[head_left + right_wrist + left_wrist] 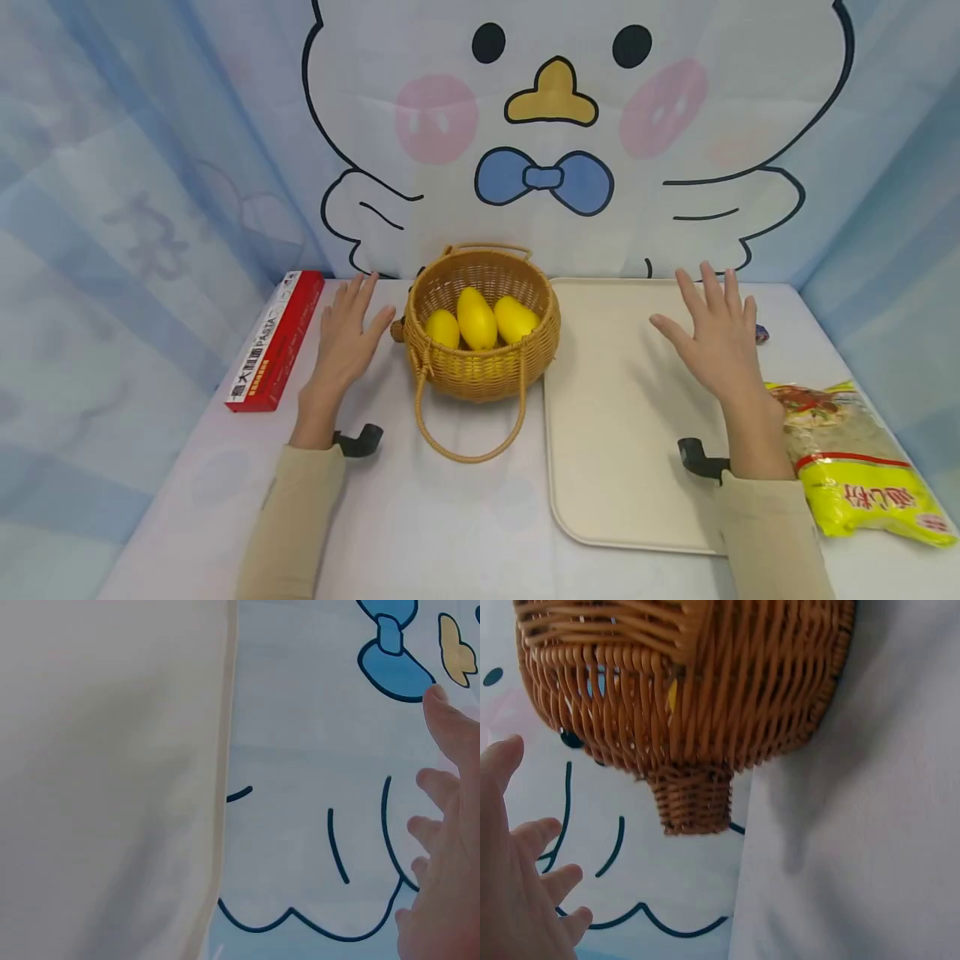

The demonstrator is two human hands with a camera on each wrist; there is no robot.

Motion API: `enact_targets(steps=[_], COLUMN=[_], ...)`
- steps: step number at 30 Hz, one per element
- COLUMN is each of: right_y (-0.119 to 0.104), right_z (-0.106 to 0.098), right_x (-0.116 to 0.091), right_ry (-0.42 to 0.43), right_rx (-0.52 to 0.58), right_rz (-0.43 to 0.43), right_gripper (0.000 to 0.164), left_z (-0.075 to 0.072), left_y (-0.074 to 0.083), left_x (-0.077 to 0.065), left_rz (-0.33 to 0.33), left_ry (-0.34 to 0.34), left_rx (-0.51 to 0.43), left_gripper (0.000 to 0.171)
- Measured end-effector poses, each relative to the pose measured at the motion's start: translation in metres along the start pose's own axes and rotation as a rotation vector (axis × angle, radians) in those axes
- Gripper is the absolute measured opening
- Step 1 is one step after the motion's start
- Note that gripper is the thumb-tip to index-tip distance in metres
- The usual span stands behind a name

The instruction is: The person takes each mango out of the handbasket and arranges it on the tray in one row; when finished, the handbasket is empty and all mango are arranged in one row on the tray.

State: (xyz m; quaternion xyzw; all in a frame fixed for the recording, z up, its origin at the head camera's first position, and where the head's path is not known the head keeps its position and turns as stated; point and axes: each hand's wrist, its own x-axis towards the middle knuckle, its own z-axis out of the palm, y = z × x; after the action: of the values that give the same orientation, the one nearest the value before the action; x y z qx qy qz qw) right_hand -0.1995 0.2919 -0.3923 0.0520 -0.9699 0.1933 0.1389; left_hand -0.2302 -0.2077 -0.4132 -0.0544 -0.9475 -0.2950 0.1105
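Note:
My left hand (347,335) is held with its fingers spread, between the red pasta box (276,342) and the wicker basket (480,379). Three yellow fruits, likely mangoes (477,319), lie inside the basket, whose front handle hangs down onto the table. In the left wrist view the basket's woven side (765,682) and short spout-like stub (694,801) show beside the hand. Over the cream tray (600,417) my right hand (716,342) is raised, fingers apart and holding nothing. The tray's edge (225,750) runs through the right wrist view.
A yellow and clear food bag (862,467) lies right of the tray, beside the right forearm. A small dark wrapped item (762,334) sits behind the right hand. A curtain (555,242) with a cartoon bird closes off the back of the white table (450,533).

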Motion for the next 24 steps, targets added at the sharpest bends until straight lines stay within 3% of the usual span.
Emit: enact_targets(steps=[5, 10, 14, 24], right_y=[-0.016, -0.030, -0.039, -0.062], right_z=[-0.006, -0.005, -0.004, -0.004], right_x=[0.006, 0.011, 0.014, 0.021], right_ry=[0.022, 0.037, 0.024, 0.040], right_rx=[0.035, 0.064, 0.087, 0.120], right_rz=[-0.013, -0.042, -0.067, -0.116], right_gripper=[0.080, 0.079, 0.079, 0.076], left_z=[0.005, 0.016, 0.026, 0.033], left_y=[0.016, 0.030, 0.035, 0.042], left_x=[0.003, 0.005, 0.004, 0.005], left_rz=[0.024, 0.014, 0.005, -0.007], left_ry=[0.004, -0.052, -0.096, -0.108], left_rx=[-0.110, -0.257, -0.343, -0.523], left_gripper=[0.069, 0.070, 0.071, 0.062])
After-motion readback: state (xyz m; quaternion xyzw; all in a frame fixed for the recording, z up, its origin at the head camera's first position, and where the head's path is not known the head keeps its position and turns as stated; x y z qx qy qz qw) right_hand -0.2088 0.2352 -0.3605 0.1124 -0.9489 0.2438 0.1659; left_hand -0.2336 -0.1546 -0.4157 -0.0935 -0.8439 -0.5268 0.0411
